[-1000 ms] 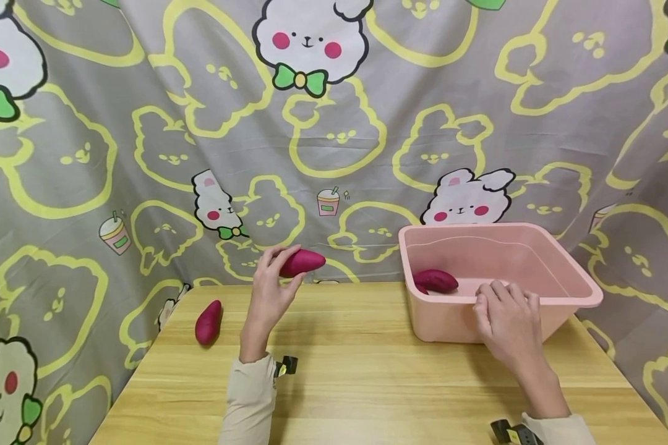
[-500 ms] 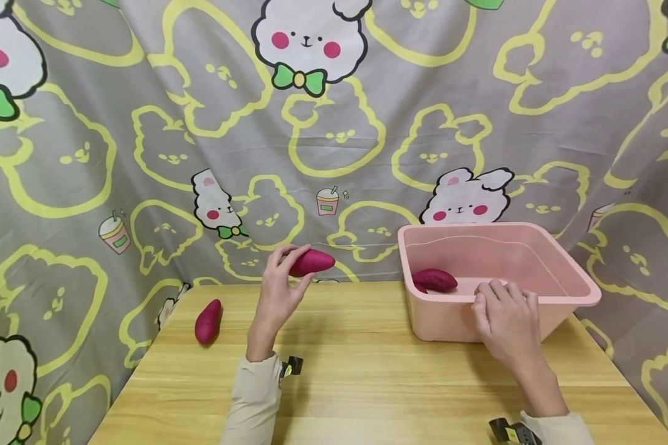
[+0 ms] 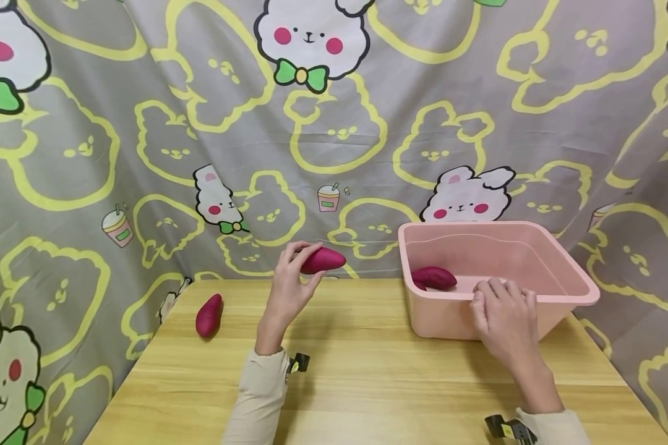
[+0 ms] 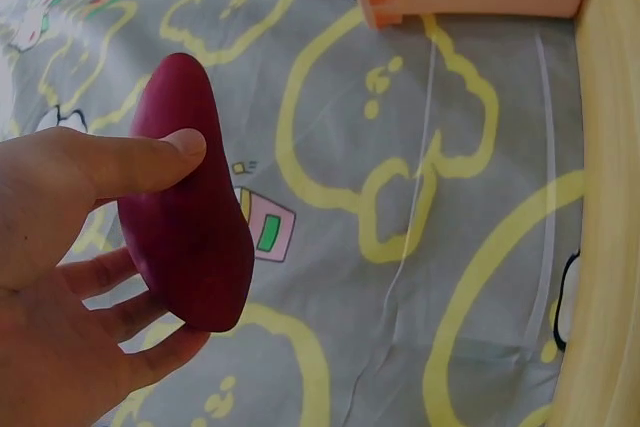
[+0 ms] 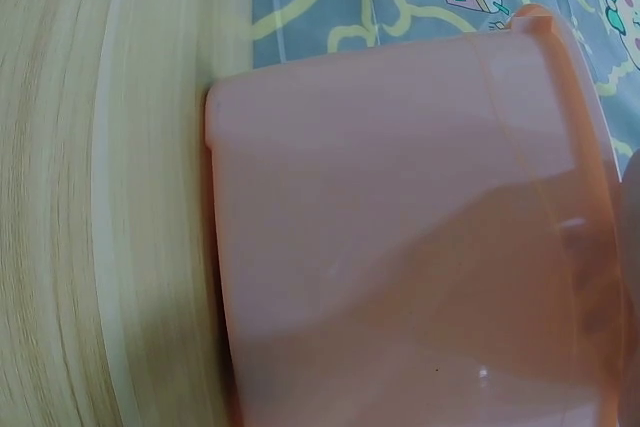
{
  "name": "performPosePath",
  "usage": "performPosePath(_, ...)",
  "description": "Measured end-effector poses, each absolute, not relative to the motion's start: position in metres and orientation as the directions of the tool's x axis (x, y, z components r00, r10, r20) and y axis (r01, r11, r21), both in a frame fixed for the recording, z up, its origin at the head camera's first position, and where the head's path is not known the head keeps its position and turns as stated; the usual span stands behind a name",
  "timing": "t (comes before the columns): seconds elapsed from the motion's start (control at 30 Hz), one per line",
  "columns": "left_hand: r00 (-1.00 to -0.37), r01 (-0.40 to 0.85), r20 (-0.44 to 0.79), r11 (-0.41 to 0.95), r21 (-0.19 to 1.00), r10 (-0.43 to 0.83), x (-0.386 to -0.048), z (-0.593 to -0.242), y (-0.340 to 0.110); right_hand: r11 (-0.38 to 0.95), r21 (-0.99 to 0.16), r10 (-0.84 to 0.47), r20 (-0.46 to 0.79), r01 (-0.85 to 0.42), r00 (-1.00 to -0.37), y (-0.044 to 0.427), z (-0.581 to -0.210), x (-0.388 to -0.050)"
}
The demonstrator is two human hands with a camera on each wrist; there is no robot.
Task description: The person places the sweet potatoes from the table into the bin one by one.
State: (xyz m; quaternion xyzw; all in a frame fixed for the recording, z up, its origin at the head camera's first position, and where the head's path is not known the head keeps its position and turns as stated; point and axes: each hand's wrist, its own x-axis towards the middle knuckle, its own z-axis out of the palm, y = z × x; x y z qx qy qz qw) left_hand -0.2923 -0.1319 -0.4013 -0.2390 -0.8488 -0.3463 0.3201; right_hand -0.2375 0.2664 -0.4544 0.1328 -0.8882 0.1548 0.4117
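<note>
My left hand [image 3: 288, 293] pinches a purple sweet potato [image 3: 325, 260] between thumb and fingers, in the air above the table's back edge. The left wrist view shows this sweet potato [image 4: 190, 207] with the thumb across one side and fingers behind it. Curled over the front rim of a pink plastic bin [image 3: 442, 318] is my right hand [image 3: 506, 321]. Inside the bin's left end lies a purple sweet potato [image 3: 436, 277], with part of another beside it, mostly hidden by the wall. One more sweet potato [image 3: 208, 316] rests on the table at the left.
The wooden table [image 3: 356, 377] runs under both arms. A grey patterned curtain [image 3: 356, 148] hangs behind its back edge and along the sides. In the right wrist view, the bin's outer wall [image 5: 400, 207] fills most of the picture.
My left hand has moved steadily right with the sweet potato, closer to the bin. The right hand stays on the rim. The camera view has tipped slightly.
</note>
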Motion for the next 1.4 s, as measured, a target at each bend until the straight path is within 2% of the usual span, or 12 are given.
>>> performPosePath(1.4, -0.66, 0.672, 0.703, 0.626, 0.396, 0.264, -0.292, -0.389, -0.093, 0.914, -0.171, -0.106, 0.775, -0.368, -0.623, 0.265, -0.455, -0.237)
